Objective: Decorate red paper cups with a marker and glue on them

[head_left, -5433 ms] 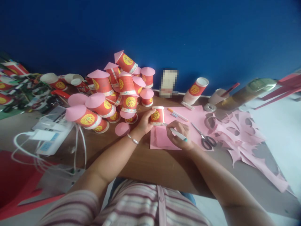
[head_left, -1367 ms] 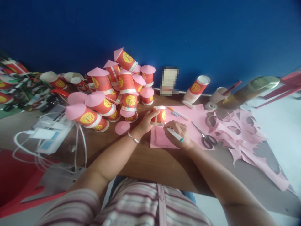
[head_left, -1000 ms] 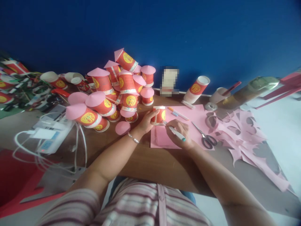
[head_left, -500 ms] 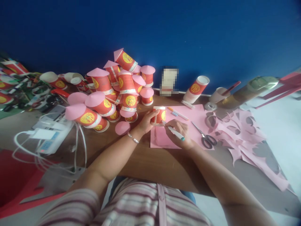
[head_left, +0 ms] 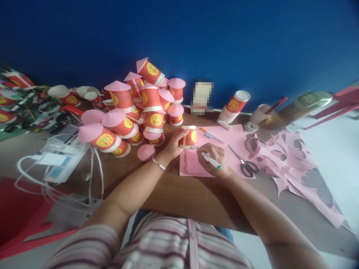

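Note:
My left hand grips a red paper cup with a yellow emblem, its white rim facing down. In my right hand is a white marker with a green end; its tip is at the cup's lower edge. Whether the tip touches the cup I cannot tell. Beneath both hands lie sheets of pink paper. An orange-capped pen and a small blue cap rest on the paper beyond my right hand. Scissors lie to its right.
Left of my hands is a pile of red cups with pink cone tops, with a loose pink cone in front. A power strip with white cables is at the left. Pink paper scraps, stacked cups and a bottle are at the right.
The cup has shifted very slightly left and up in my left hand. The marker's tip stays near its lower edge. Everything else looks the same.

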A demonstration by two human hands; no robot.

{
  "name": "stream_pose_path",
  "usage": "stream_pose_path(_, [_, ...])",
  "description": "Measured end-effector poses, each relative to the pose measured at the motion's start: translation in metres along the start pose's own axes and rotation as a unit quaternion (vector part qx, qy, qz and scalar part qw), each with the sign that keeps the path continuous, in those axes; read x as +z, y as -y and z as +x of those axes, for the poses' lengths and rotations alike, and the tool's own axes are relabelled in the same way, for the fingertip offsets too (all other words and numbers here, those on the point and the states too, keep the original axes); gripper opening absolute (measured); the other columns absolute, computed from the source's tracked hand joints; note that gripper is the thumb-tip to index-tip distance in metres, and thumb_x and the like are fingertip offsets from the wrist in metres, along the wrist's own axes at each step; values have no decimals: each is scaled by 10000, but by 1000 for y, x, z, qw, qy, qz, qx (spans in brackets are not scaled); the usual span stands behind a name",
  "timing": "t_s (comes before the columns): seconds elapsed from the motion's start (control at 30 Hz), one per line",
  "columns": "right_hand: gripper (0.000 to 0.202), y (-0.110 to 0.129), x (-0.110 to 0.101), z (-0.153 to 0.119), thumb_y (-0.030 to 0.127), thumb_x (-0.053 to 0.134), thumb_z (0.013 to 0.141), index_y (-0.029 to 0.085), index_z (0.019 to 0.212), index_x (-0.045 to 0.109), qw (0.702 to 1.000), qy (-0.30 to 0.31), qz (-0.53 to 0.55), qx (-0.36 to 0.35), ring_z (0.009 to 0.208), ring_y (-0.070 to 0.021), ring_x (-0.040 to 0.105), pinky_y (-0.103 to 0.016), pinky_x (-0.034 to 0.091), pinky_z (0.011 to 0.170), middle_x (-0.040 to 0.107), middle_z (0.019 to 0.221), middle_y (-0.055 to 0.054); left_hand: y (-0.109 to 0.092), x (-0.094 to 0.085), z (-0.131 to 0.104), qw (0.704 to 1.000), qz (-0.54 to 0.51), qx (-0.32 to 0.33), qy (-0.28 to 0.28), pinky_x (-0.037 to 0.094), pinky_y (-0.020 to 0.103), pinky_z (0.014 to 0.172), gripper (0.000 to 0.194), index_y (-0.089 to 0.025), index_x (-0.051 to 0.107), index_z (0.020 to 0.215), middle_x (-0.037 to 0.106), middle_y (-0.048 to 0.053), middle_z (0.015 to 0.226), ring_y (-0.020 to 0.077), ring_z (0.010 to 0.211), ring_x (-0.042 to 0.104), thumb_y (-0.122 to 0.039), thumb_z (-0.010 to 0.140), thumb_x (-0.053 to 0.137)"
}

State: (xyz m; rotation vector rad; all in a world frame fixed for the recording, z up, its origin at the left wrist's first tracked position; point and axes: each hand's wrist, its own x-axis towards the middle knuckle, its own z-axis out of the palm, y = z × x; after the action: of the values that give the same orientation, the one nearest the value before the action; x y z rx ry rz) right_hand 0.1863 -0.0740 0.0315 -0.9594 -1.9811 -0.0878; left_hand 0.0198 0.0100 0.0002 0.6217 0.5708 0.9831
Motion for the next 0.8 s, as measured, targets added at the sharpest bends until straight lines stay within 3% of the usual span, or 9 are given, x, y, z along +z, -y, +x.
stream_pose_path(0.53, [103,-2,3,-3,127,574,943,226,937,602,1000,10,-13,4,657,-133,691,-246,546,615,728,781,-7,3,-4,1,999,33,8,11,616,355,837,252,-187,779,913,768,66,953,235,931,730,-415,806,786])
stream_pose_path(0.8, [126,-1,3,-1,105,560,930,225,897,578,999,-3,-33,6,607,-121,654,-234,501,580,698,732,10,0,-2,-1,1000,23,-9,3,602,361,789,285,-170,764,910,755,67,937,233,898,717,-415,775,818])
